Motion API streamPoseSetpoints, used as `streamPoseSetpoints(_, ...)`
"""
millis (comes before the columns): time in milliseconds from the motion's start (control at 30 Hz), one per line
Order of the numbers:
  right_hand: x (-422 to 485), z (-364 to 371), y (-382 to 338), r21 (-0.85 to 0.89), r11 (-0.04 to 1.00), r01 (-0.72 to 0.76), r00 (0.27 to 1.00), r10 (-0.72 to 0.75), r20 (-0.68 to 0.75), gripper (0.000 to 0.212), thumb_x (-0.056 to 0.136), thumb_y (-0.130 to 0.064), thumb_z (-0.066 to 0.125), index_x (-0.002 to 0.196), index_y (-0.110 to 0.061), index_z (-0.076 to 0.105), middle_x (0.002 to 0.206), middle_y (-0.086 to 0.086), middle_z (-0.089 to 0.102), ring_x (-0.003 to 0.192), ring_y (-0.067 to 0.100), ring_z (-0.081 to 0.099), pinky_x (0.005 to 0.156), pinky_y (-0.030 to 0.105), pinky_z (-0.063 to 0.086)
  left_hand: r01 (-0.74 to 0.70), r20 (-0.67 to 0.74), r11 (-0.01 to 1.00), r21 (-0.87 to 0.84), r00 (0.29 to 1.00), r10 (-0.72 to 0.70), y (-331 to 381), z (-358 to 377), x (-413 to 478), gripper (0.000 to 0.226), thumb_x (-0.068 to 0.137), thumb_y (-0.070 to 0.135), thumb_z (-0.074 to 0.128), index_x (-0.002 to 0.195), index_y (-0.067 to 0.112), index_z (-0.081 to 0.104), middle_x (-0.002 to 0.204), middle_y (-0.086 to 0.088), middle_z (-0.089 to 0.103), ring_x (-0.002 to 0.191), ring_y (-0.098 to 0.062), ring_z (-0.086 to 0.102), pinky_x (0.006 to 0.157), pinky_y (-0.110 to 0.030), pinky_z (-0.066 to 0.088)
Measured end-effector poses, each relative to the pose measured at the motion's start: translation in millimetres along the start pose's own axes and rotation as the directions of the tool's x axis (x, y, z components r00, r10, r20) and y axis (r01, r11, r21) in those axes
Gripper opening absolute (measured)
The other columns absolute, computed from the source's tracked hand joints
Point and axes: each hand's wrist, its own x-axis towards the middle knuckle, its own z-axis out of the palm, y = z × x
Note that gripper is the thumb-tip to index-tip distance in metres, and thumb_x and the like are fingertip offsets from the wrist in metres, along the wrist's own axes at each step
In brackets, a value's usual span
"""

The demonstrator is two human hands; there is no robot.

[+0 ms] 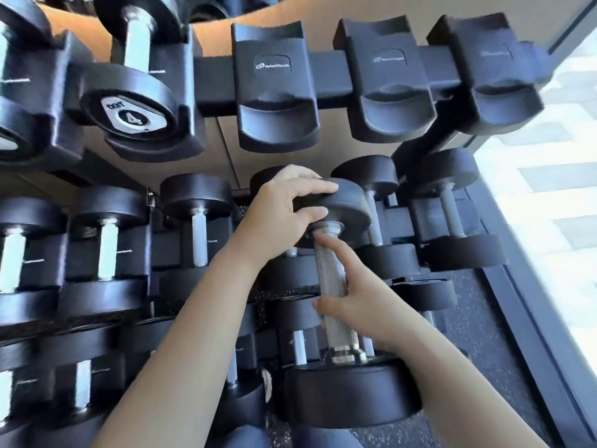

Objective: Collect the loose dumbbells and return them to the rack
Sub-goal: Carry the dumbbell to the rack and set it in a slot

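Observation:
I hold a black dumbbell with a knurled steel handle (334, 286) in front of the rack's middle tier. My left hand (284, 215) grips its far head from the left. My right hand (358, 302) is wrapped around the handle, index finger stretched up along it. The dumbbell's near head hangs low, close to me. The black rack (213, 79) spans the view in tiers. On its top tier three empty cradles (277, 92) stand to the right, and a dumbbell marked 4 (129, 114) sits on the left.
Several black dumbbells fill the middle tier, left (197, 227) and right (449, 218) of my hands, and more lie on the lowest tier. A dark speckled floor (468, 328) shows at the right. The rack's frame rail (529, 302) runs diagonally beside a bright window area.

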Motion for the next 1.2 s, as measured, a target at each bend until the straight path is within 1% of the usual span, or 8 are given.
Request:
streamPoseSetpoints(100, 18.5, -6.5, -11.6, -0.001, 1.0, 0.021, 1.0, -0.021, 0.017, 0.08, 0.078, -0.009, 0.062, 0.12, -0.066, 0.025, 0.095, -0.041, 0.044, 0.105, 0.027, 0.058, 0.079, 0.031, 0.052, 0.002, -0.028, 1.0, -0.01, 1.0, -0.002, -5.4, -6.7, 18.0, 0.036, 0.077, -0.001, 0.066, 0.102, 0.024, 0.066, 0.102, 0.014, 0.053, 0.1, 0.004, 0.05, 0.089, -0.002, 0.031)
streamPoseSetpoints(167, 31.8, -10.6, -20.0, 0.012, 0.999, 0.033, 0.999, -0.034, 0.014, 0.081, 0.078, -0.009, 0.063, 0.119, -0.067, 0.026, 0.104, -0.034, 0.05, 0.114, 0.034, 0.049, 0.092, 0.04, 0.046, -0.003, -0.043, 1.0, -0.018, 0.999, 0.002, -8.2, -11.9, 31.4, 0.036, 0.076, -0.001, 0.066, 0.102, 0.025, 0.066, 0.103, 0.012, 0.053, 0.1, 0.003, 0.05, 0.092, -0.004, 0.032)
streamPoseSetpoints(333, 69.1, -21.7, -37.8, 0.058, 0.996, 0.066, 0.998, -0.065, -0.012, 0.078, 0.078, -0.007, 0.063, 0.116, -0.067, 0.03, 0.089, -0.042, 0.05, 0.111, 0.04, 0.046, 0.086, 0.044, 0.052, -0.028, -0.062, 1.0, -0.007, 0.998, 0.027, -14.4, -30.8, 71.2, 0.034, 0.076, 0.0, 0.065, 0.102, 0.022, 0.067, 0.101, 0.017, 0.052, 0.1, 0.004, 0.05, 0.091, -0.002, 0.03)
streamPoseSetpoints(467, 102.6, -34.1, -55.5, 0.083, 0.987, 0.138, 0.99, -0.135, -0.041, 0.08, 0.078, -0.006, 0.064, 0.118, -0.066, 0.03, 0.087, -0.053, 0.044, 0.108, 0.001, 0.039, 0.063, 0.003, 0.043, -0.073, -0.079, 0.997, 0.002, 0.994, 0.073, -17.1, -47.4, 106.5, 0.033, 0.076, -0.001, 0.065, 0.102, 0.019, 0.067, 0.1, 0.016, 0.053, 0.099, 0.004, 0.05, 0.091, -0.005, 0.032)
streamPoseSetpoints(633, 144.4, -49.3, -77.3, 0.059, 0.978, 0.2, 0.977, -0.195, -0.083, 0.08, 0.076, -0.003, 0.065, 0.124, -0.059, 0.032, 0.119, -0.039, 0.04, 0.091, 0.003, 0.058, 0.087, 0.028, 0.051, -0.161, -0.118, 0.985, 0.065, 0.979, 0.168, -20.1, -65.3, 150.0, 0.034, 0.075, -0.001, 0.066, 0.105, 0.014, 0.066, 0.105, 0.003, 0.055, 0.097, 0.003, 0.05, 0.091, -0.004, 0.031)
streamPoseSetpoints(833, 187.9, -69.6, -102.0, 0.045, 0.968, 0.247, 0.966, -0.242, -0.087, 0.079, 0.076, -0.001, 0.065, 0.126, -0.053, 0.034, 0.123, -0.033, 0.042, 0.095, -0.004, 0.055, 0.078, 0.003, 0.044, -0.215, -0.197, 0.973, 0.083, 0.954, 0.227, -26.2, -79.3, 193.7, 0.033, 0.076, 0.0, 0.064, 0.106, 0.013, 0.065, 0.108, 0.001, 0.054, 0.099, 0.001, 0.049, 0.091, -0.005, 0.033)
streamPoseSetpoints(967, 211.5, -77.0, -117.5, 0.134, 0.962, 0.237, 0.969, -0.225, -0.1, 0.077, 0.077, 0.003, 0.062, 0.125, -0.051, 0.036, 0.133, -0.013, 0.046, 0.081, 0.027, 0.059, 0.078, 0.053, 0.054, -0.225, -0.221, 0.97, 0.095, 0.945, 0.241, -26.8, -81.8, 218.2, 0.032, 0.079, -0.002, 0.06, 0.108, 0.01, 0.064, 0.11, 0.001, 0.052, 0.102, -0.001, 0.048, 0.092, -0.002, 0.029)
streamPoseSetpoints(1200, 251.7, -90.7, -136.3, 0.161, 0.954, 0.254, 0.965, -0.24, -0.103, 0.077, 0.077, 0.005, 0.062, 0.129, -0.044, 0.036, 0.135, -0.008, 0.046, 0.093, 0.035, 0.058, 0.081, 0.055, 0.053, -0.238, -0.272, 0.947, 0.216, 0.917, 0.293, -31.8, -87.9, 252.9, 0.034, 0.081, -0.003, 0.055, 0.112, 0.007, 0.061, 0.115, -0.005, 0.051, 0.111, -0.017, 0.047, 0.097, -0.011, 0.03)
